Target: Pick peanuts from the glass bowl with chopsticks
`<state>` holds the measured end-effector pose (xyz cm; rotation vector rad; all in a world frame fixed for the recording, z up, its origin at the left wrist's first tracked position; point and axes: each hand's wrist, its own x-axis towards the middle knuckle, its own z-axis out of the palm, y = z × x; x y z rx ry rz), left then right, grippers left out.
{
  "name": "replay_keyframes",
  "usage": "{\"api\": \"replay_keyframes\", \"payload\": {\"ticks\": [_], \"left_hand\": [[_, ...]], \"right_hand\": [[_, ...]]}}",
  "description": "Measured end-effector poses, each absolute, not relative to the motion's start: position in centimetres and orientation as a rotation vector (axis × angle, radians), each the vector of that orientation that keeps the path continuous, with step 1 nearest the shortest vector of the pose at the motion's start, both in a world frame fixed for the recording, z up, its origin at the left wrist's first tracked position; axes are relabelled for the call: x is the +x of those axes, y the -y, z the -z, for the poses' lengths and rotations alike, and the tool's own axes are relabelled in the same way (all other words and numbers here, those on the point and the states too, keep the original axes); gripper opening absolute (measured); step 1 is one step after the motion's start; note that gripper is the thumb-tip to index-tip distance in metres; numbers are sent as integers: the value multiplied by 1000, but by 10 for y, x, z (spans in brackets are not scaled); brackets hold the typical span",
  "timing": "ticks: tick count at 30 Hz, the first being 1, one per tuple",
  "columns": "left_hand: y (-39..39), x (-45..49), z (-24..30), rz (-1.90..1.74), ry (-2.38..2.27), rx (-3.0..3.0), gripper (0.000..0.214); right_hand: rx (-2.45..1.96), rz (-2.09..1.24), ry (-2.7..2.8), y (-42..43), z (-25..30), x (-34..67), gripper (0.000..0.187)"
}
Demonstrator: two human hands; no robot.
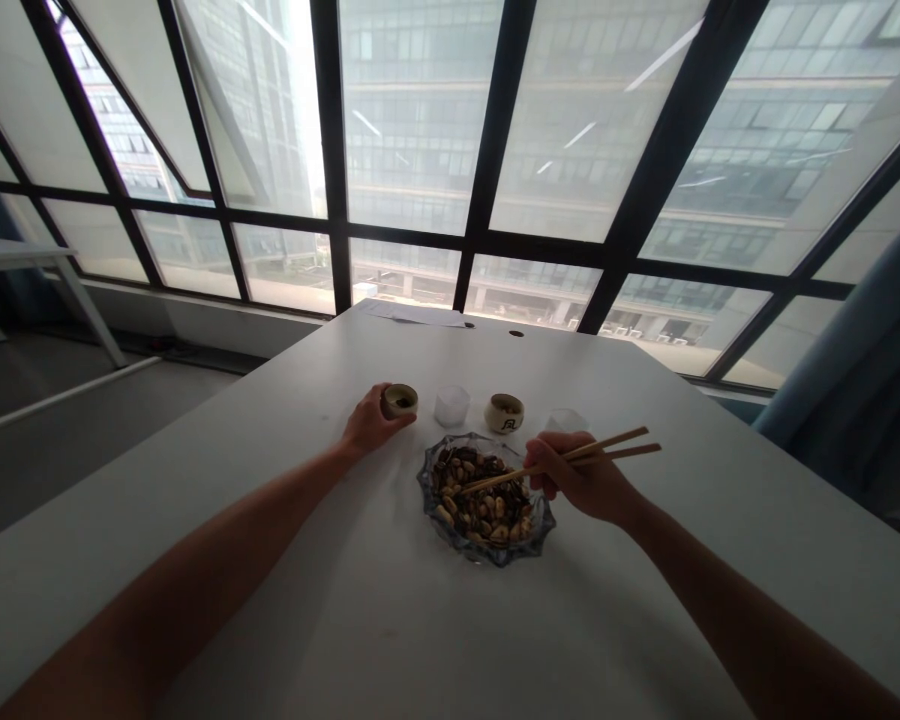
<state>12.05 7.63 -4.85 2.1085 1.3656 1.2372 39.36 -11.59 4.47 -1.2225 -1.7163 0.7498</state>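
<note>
My left hand is wrapped round a small ceramic cup, which stands at the left of a row and has something dark inside. In my right hand is a pair of wooden chopsticks. Their tips reach into a scalloped glass bowl of mixed nuts and dark seeds; whether they pinch a piece is too small to tell. A second ceramic cup, marked with a dark character, stands behind the bowl. Clear plastic cups flank it, the right one partly behind my right hand.
The white table stretches toward large black-framed windows. Papers lie at its far edge, near two dark round spots. Another white table stands at the left, and a blue curtain hangs at the right.
</note>
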Motion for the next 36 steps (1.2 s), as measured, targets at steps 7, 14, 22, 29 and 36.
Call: {"api": "replay_keyframes", "payload": {"ticks": [7, 14, 22, 29, 36], "left_hand": [[-75, 121, 46, -1230, -1361, 2099, 68], [-74, 121, 45, -1216, -1380, 2095, 67], [-73, 121, 44, -1195, -1401, 2090, 67], [-74, 121, 45, -1192, -1398, 2083, 67], [-77, 121, 50, -1316, -1272, 2145, 68]], "right_hand": [[-1272, -734, 1616, 118, -53, 395, 57], [-1335, -783, 1570, 116, -53, 394, 61], [-1251, -749, 1889, 121, -51, 399, 48], [-1208, -643, 2051, 132, -62, 387, 49], [-1195, -812, 1305, 110, -51, 398, 53]]}}
